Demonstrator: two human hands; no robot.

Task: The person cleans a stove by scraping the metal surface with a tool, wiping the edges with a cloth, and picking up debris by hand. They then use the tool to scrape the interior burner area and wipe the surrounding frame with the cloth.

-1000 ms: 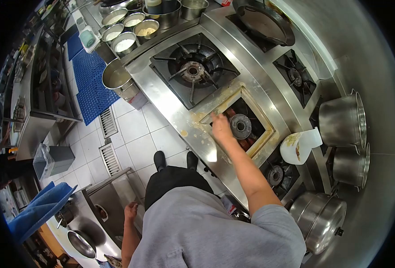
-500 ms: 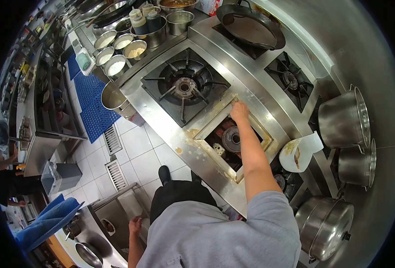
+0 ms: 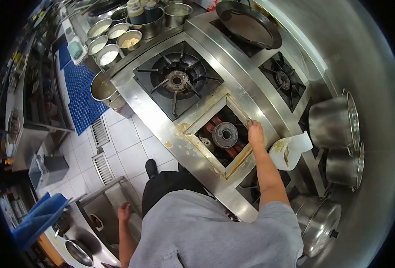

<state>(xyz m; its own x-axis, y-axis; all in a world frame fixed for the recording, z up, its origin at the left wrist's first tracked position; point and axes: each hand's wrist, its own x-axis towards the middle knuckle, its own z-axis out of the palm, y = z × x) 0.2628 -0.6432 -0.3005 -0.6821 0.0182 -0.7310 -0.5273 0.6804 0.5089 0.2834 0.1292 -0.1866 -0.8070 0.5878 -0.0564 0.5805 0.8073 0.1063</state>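
Observation:
My right hand [image 3: 256, 135] is closed at the right-hand edge of the square burner opening's metal rim [image 3: 208, 107]. A small greyish wad [image 3: 249, 122] shows at its fingertips, too small to name surely. Inside the opening sits a round burner head [image 3: 225, 135] with reddish-brown parts around it and no grate over it. Brown grime stains the rim and the steel around it. My left hand [image 3: 124, 212] hangs low at my left side, fingers loosely bent, with nothing visible in it.
A burner with its black grate [image 3: 177, 81] lies beyond the opening. A cut white plastic jug [image 3: 287, 152] stands right of my right hand. Steel pots [image 3: 331, 124] line the right wall; a wok [image 3: 246, 24] sits at the back. Small ingredient bowls [image 3: 108, 54] stand at the far left.
My right hand has moved along the rim from its far corner toward the right-hand side, nearer me. The view has shifted slightly, and my left hand still hangs low.

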